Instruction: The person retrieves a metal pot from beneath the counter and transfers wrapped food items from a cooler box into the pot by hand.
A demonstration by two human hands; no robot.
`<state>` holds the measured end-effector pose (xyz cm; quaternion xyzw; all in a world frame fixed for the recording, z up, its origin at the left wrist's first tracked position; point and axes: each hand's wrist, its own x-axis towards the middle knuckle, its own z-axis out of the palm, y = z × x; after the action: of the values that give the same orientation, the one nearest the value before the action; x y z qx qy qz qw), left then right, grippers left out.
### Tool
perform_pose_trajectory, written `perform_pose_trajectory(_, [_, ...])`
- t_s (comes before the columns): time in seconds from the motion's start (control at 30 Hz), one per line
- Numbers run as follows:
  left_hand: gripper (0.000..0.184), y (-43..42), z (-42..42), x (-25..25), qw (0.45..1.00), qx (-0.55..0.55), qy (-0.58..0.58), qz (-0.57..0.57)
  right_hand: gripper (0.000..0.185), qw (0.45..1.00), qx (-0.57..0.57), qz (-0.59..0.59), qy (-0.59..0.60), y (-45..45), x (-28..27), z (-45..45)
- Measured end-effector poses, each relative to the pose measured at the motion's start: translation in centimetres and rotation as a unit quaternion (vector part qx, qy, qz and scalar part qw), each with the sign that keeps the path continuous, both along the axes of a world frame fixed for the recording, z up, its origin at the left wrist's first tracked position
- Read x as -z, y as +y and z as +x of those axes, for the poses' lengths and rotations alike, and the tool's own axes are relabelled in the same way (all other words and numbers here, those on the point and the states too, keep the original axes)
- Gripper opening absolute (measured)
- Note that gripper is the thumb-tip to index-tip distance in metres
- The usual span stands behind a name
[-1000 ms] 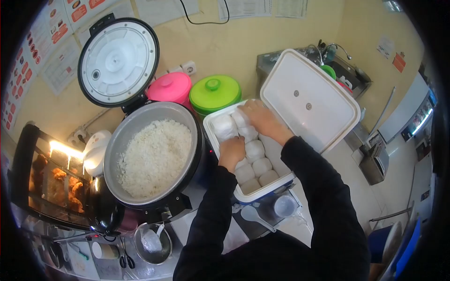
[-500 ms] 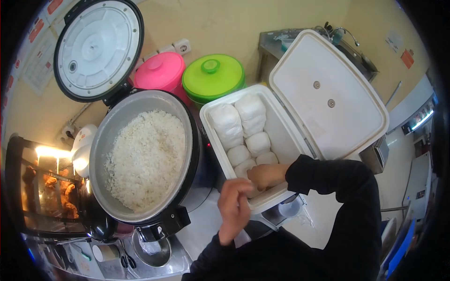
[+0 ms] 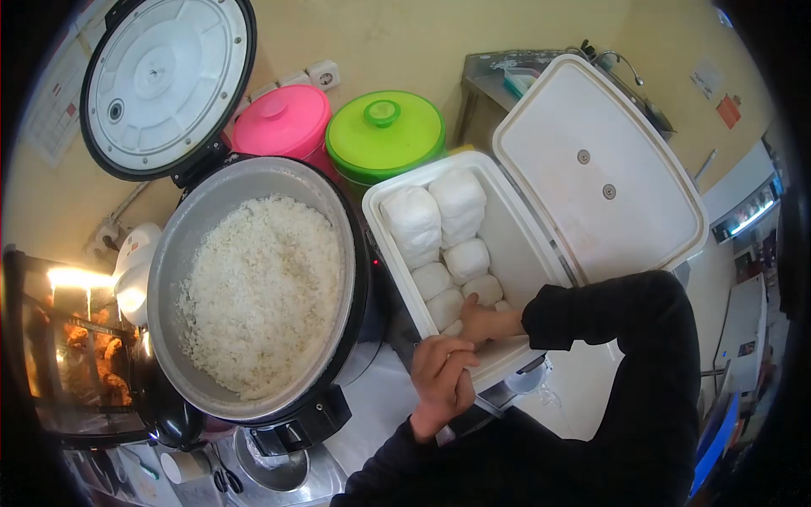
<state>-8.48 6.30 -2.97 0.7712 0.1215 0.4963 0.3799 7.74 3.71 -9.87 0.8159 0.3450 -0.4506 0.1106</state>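
Note:
A white cooler box (image 3: 389,253) with its lid (image 3: 604,169) raised holds several white wrapped bundles (image 3: 411,221), two of them stacked higher at the far end. My right hand (image 3: 483,323) reaches inside near the front end, over the bundles; its fingertips are partly hidden. At the box's near left corner, my left hand (image 3: 443,376) has its fingers curled over the rim. Left of the box is a big round cooker (image 3: 165,253) full of white rice (image 3: 262,296), its round lid (image 3: 169,80) up.
Behind the box are a green lidded container (image 3: 384,139) and a pink one (image 3: 283,122). A lit glass cabinet with fried food (image 3: 101,363) stands at the left. Scissors (image 3: 225,473) and a metal bowl (image 3: 274,469) lie below the cooker. A sink is at the back right.
Both hands have left the bundles at the far and middle part of the box. My right hand is now inside the near end, my left at the near rim. The view has shifted.

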Motion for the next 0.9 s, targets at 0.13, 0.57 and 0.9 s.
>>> perform_pose_trajectory(0.13, [0.016, -0.1, 0.0, -0.1, 1.000, -0.003, 0.002, 0.001, 0.106, 0.981, -0.183, 0.041, -0.046, -0.2, 2.4, -0.2])
perform_pose_trajectory(0.57, [0.013, -0.2, -0.2, 0.5, 1.000, 0.008, 0.013, 0.002, 0.064, 0.792, 0.454, 0.262, 0.311, 1.1, -4.3, 3.1])
perform_pose_trajectory(0.9, [0.013, -0.2, 0.0, 0.2, 1.000, -0.005, -0.011, 0.013, 0.032, 0.649, 0.629, 0.333, 0.269, 3.3, 0.5, 1.8])
